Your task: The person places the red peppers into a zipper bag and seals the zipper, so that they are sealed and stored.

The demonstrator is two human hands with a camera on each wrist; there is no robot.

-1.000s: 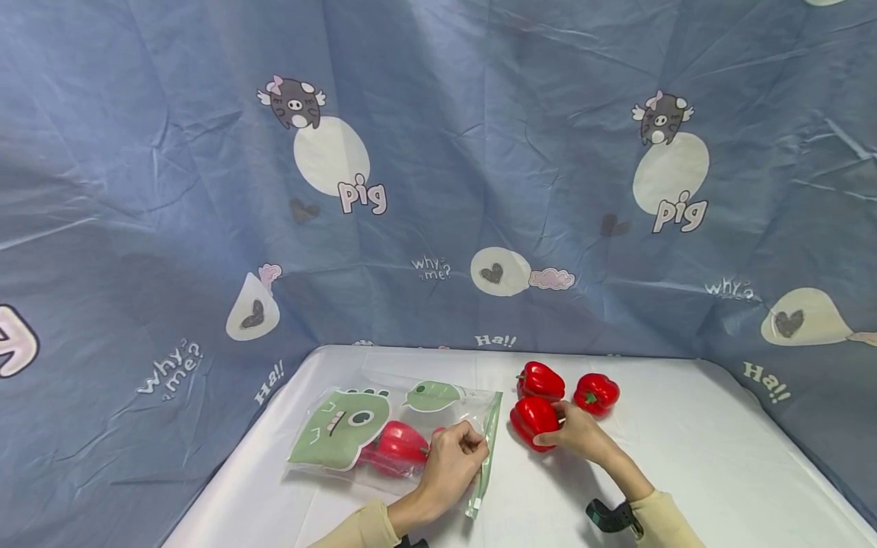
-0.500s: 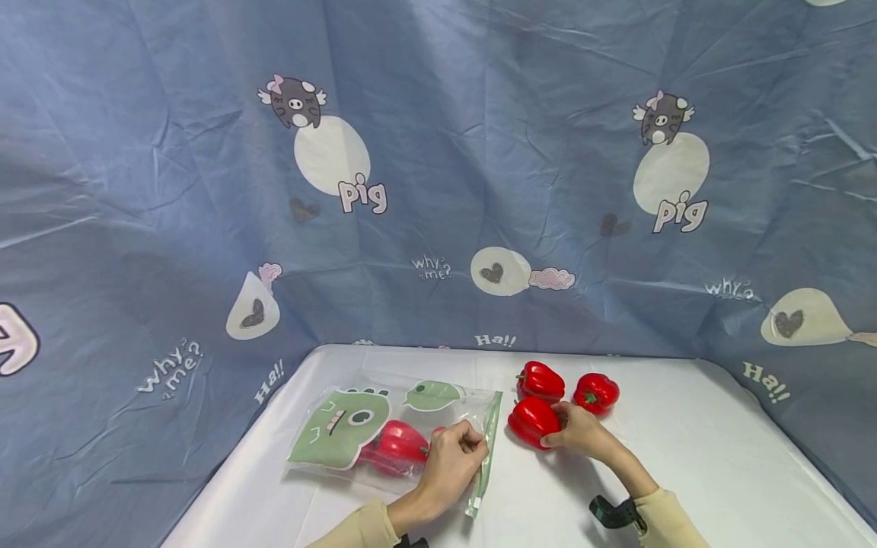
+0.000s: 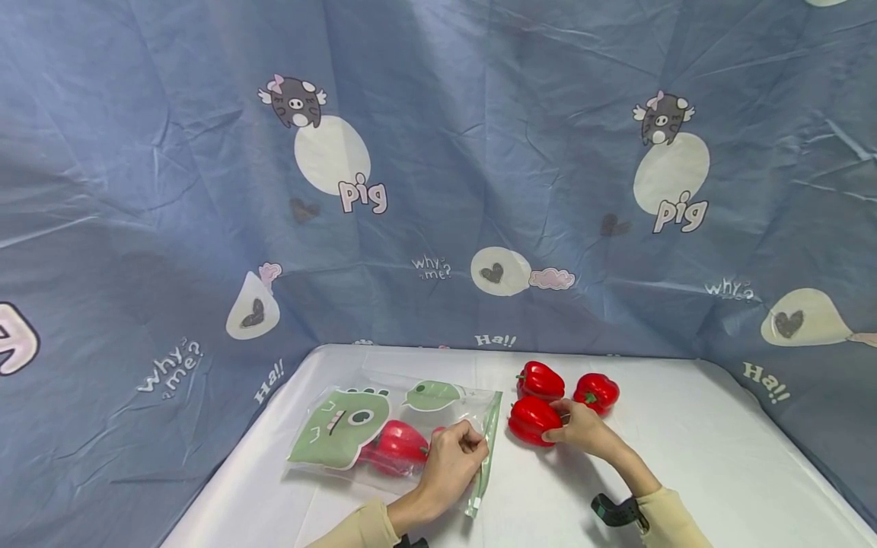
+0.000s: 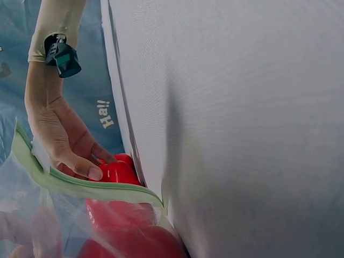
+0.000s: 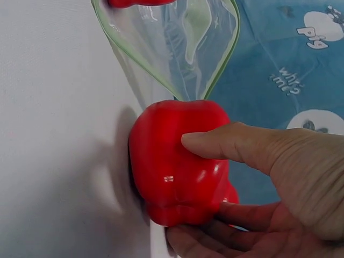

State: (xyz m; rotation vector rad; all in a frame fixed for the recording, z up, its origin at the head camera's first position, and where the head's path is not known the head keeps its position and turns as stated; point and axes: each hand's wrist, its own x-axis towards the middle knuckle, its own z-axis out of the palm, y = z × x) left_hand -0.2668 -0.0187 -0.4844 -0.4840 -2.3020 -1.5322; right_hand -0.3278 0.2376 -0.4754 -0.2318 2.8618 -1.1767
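In the head view a clear zip bag (image 3: 384, 483) with green prints and a green zip edge lies on its side, its mouth facing right. Inside it a red bell pepper (image 3: 400, 449) shows, with more red partly hidden by my left hand (image 3: 452, 464). That hand pinches the bag near its mouth. My right hand (image 3: 582, 432) grips another bell pepper (image 5: 172, 156) just right of the mouth, thumb on one side and fingers on the other. The right wrist view shows the bag's mouth (image 5: 161, 75) parted beyond this pepper.
Two more red bell peppers stand behind the right hand, one at the back (image 3: 541, 380) and one to the right (image 3: 596, 393). All rest on a white-covered table (image 3: 685, 441). A blue printed curtain (image 3: 438, 190) hangs behind it.
The bell pepper in my right hand has turned slightly, and its near side has shifted a little away from me. My left hand and the bag stay in place.
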